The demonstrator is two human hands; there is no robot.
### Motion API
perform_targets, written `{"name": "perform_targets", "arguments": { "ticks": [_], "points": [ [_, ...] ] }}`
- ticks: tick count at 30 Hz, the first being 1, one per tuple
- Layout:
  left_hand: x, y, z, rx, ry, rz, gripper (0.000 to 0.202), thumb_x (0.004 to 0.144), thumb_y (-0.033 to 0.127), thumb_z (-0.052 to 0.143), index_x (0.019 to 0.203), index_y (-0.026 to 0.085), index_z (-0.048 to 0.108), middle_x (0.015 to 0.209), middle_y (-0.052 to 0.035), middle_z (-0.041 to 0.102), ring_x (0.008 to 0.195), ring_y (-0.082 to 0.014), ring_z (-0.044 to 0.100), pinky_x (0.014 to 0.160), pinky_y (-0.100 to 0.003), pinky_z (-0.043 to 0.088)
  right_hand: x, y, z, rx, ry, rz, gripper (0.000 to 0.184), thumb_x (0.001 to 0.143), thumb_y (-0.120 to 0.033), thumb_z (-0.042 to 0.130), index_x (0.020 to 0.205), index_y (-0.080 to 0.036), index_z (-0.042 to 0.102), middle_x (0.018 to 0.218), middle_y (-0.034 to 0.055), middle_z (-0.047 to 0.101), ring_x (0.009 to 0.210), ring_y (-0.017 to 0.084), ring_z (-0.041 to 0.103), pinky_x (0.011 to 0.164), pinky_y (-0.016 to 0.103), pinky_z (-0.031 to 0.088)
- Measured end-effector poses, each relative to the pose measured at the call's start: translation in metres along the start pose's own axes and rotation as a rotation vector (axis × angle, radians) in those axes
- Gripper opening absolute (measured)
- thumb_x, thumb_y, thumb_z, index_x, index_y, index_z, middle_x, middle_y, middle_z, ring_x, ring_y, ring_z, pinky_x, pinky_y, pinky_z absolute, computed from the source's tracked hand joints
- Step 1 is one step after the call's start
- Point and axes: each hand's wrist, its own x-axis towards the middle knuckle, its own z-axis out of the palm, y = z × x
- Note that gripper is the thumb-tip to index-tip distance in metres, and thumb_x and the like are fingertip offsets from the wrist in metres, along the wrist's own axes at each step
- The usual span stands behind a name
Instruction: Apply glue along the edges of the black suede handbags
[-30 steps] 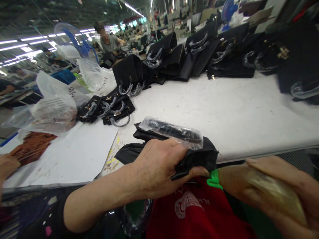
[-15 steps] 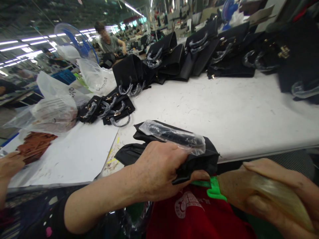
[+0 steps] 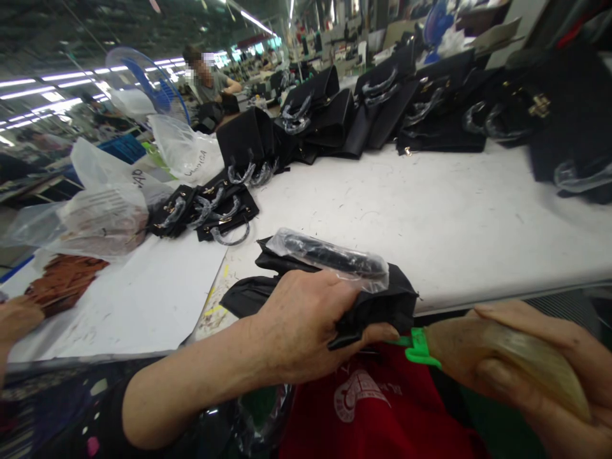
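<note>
My left hand (image 3: 306, 319) is closed around a black handbag (image 3: 401, 296), thumb below and fingers over its top. A handle wrapped in clear plastic (image 3: 329, 255) lies along the bag's upper side. In my right hand (image 3: 535, 363) is a translucent, amber-coloured squeeze bottle (image 3: 459, 347). Its bright green cap (image 3: 421, 347) points left at the bag's lower edge, close to my left thumb. The tip of the nozzle is partly hidden by that thumb and the bag, so I cannot tell whether it touches the bag.
Black handbags (image 3: 363, 108) with plastic-wrapped handles line the table's far side. Smaller black bags (image 3: 224, 210) lie at the left. A co-worker's hand (image 3: 19, 319) touches brown strips (image 3: 67, 280) beside clear plastic bags (image 3: 105, 210). Red printed cloth (image 3: 377, 408) is below my hands.
The bottle in my right hand has shifted slightly up and to the right, its green cap a little farther from my left thumb. My left hand keeps its grip on the handbag.
</note>
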Motion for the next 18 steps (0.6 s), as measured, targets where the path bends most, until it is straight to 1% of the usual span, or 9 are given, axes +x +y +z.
{"name": "perform_targets", "arguments": {
  "ticks": [2,4,7,9,13,15,18],
  "points": [
    [-0.001,0.000,0.000,0.007,0.016,0.002,0.038,0.094,0.051,0.058,0.106,0.018,0.070,0.081,-0.0065,0.072,0.081,-0.0207,0.070,0.077,-0.033,0.058,0.001,0.000,0.000,-0.044,-0.037,-0.070,0.032,0.083,-0.046,0.073,0.113,-0.035,0.070,0.111,-0.0023,0.072,0.092,0.015,0.069,0.080,0.013,0.055],
    [-0.001,0.000,0.000,0.012,0.017,0.002,0.039,0.095,0.052,0.057,0.106,0.017,0.070,0.082,-0.0068,0.072,0.082,-0.0209,0.070,0.077,-0.033,0.058,0.002,-0.001,0.000,-0.048,-0.052,-0.100,0.031,0.084,-0.045,0.072,0.113,-0.033,0.069,0.111,-0.0020,0.071,0.091,0.014,0.069,0.082,0.012,0.054],
    [-0.001,0.000,0.000,0.013,0.003,0.000,0.039,0.095,0.052,0.057,0.107,0.017,0.070,0.083,-0.0070,0.072,0.082,-0.0207,0.070,0.076,-0.033,0.058,0.000,-0.003,0.002,-0.024,-0.061,-0.098,0.029,0.085,-0.043,0.071,0.113,-0.033,0.069,0.108,-0.0013,0.072,0.086,0.014,0.070,0.076,0.011,0.055],
    [0.000,0.001,0.000,0.016,-0.003,0.000,0.039,0.095,0.052,0.057,0.106,0.017,0.070,0.083,-0.0069,0.072,0.082,-0.0207,0.070,0.076,-0.033,0.058,-0.003,-0.005,0.003,-0.002,-0.051,-0.080,0.030,0.084,-0.042,0.073,0.113,-0.033,0.069,0.109,-0.0010,0.072,0.087,0.014,0.070,0.076,0.011,0.056],
    [0.000,0.001,0.000,0.014,-0.006,0.004,0.038,0.095,0.052,0.057,0.105,0.018,0.070,0.082,-0.0066,0.072,0.082,-0.0207,0.070,0.077,-0.032,0.057,-0.009,-0.005,0.000,0.061,-0.046,-0.009,0.031,0.084,-0.046,0.072,0.112,-0.034,0.071,0.114,-0.0007,0.072,0.100,0.018,0.069,0.088,0.016,0.053],
    [0.000,0.001,0.000,0.007,-0.007,0.004,0.037,0.095,0.051,0.057,0.105,0.018,0.070,0.081,-0.0064,0.072,0.082,-0.0206,0.070,0.077,-0.032,0.057,-0.008,-0.004,-0.002,0.109,-0.062,0.025,0.031,0.085,-0.048,0.071,0.113,-0.034,0.071,0.113,-0.0004,0.072,0.099,0.018,0.070,0.087,0.018,0.054],
    [0.000,0.001,0.000,-0.007,-0.018,-0.001,0.037,0.095,0.050,0.058,0.106,0.017,0.070,0.082,-0.0066,0.072,0.082,-0.0205,0.070,0.076,-0.032,0.057,-0.003,-0.003,-0.001,0.117,-0.013,0.071,0.031,0.083,-0.046,0.074,0.111,-0.033,0.071,0.112,-0.0007,0.072,0.098,0.018,0.069,0.084,0.017,0.054]
  ]
}}
